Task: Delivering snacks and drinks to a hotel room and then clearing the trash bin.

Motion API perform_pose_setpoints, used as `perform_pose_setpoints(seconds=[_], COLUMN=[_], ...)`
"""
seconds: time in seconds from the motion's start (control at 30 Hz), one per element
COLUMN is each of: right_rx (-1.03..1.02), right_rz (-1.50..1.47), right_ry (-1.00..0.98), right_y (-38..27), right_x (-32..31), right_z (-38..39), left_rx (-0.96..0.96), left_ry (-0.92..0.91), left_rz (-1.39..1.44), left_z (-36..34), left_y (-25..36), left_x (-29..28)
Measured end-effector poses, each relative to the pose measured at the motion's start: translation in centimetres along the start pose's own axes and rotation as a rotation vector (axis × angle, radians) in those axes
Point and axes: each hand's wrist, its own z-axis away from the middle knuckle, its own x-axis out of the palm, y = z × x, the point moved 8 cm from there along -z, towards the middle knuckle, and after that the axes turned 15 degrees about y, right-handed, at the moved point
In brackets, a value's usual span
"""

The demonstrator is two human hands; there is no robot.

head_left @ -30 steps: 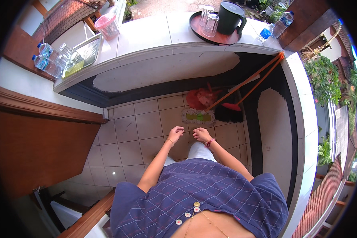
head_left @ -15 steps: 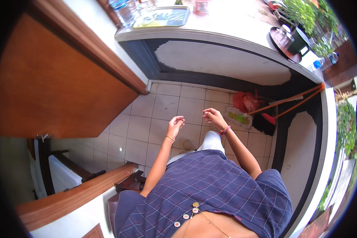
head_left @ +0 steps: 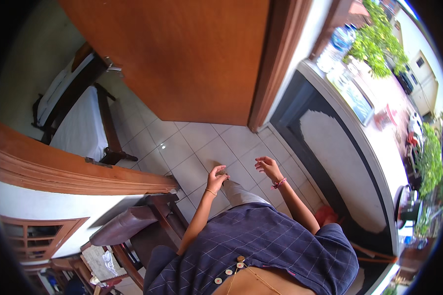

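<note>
The bare left hand [head_left: 216, 178] is held with loosely curled fingers over a pale trouser leg [head_left: 242, 194]; whether the fabric is touched cannot be told. The bare right hand [head_left: 269, 168] is raised with parted, bent fingers, and the grip of both is released. Placed at 11 o'clock from them, well apart, is a flat, orange-brown wooden door [head_left: 187, 54]. Its face is smooth and faintly streaked, and a silver metal lever handle [head_left: 114, 68] is fitted at its 10 o'clock edge. Its straight lower edge is set against pale, square floor tiles [head_left: 206, 152], and its 12 o'clock side is bordered by a moulded brown wooden frame [head_left: 285, 39]. A tiled gap is left between the handle edge and a brown wooden doorpost [head_left: 88, 179] at 9 o'clock. Floor room is bounded at 3 o'clock by a low, grey-and-black painted wall [head_left: 337, 147], and at 8 o'clock by a brown padded chair [head_left: 123, 226].
</note>
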Motion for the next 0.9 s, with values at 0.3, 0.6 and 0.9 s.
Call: perform_pose_setpoints(seconds=[0.3, 0.6, 0.9], right_rx=[-0.100, -0.276, -0.151], right_rz=[-0.037, 0.147, 0.090], right_ry=[-0.223, -0.515, -0.953], right_y=[-14.4, -19.1, -26.3], right_x=[24.2, 46.8, 63.6], right_z=[-15.2, -19.3, -13.3], left_rx=[0.220, 0.530, 0.465], left_ry=[0.273, 0.542, 0.708], left_rz=[-0.135, -0.075, 0.218], left_z=[-14.0, -27.6, -36.9], left_y=[16.7, 24.1, 39.5], left_x=[-10.6, -25.5, -40.8])
